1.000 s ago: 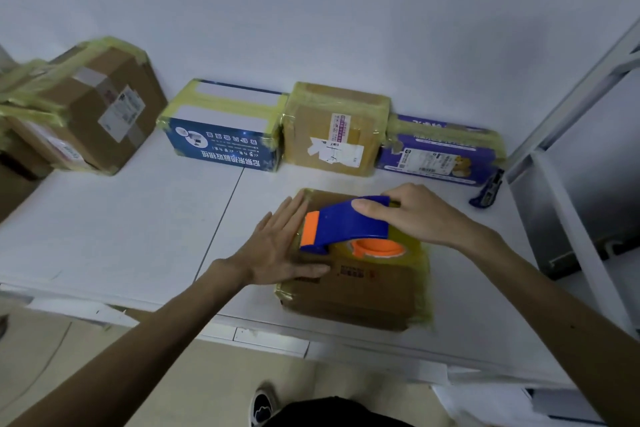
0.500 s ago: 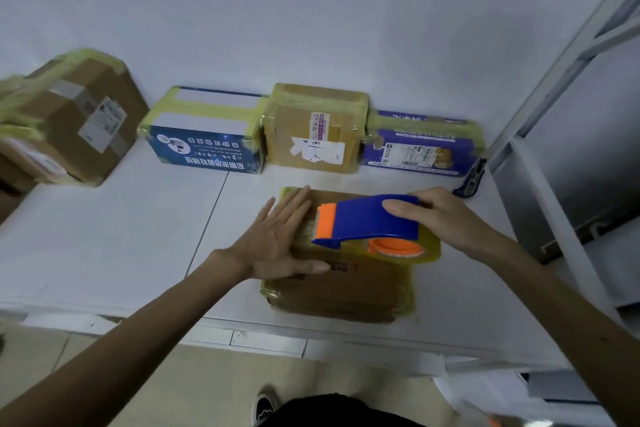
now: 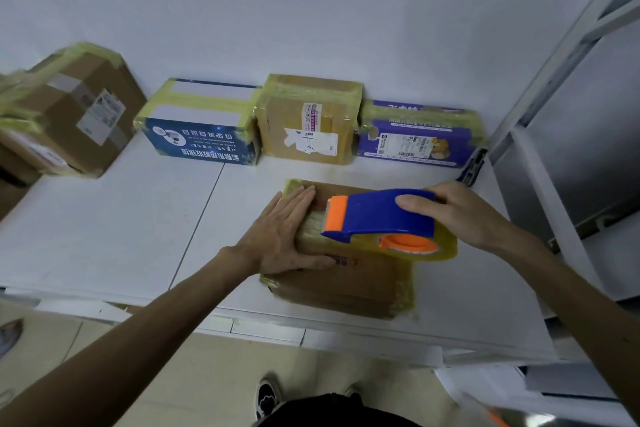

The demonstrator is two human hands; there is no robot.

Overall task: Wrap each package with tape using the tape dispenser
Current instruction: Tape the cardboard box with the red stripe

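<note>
- Brown package [image 3: 346, 274] lies flat on the white table [image 3: 121, 218], near the front edge, with yellowish tape around its sides.
- Left hand [image 3: 284, 236] presses flat on the package's left top, fingers straight and together, thumb spread along the near side.
- Right hand [image 3: 457, 211] grips the blue tape dispenser [image 3: 381, 213] above the package, fingers curled over its back.
- The dispenser's orange end points at the left fingertips; its tape roll [image 3: 415, 246] overhangs the package's right edge.
- Behind the package stand a blue box [image 3: 197, 135], a taped brown box [image 3: 308, 121] and a purple box [image 3: 415, 139]; a large carton [image 3: 76, 107] sits far to its left.
</note>
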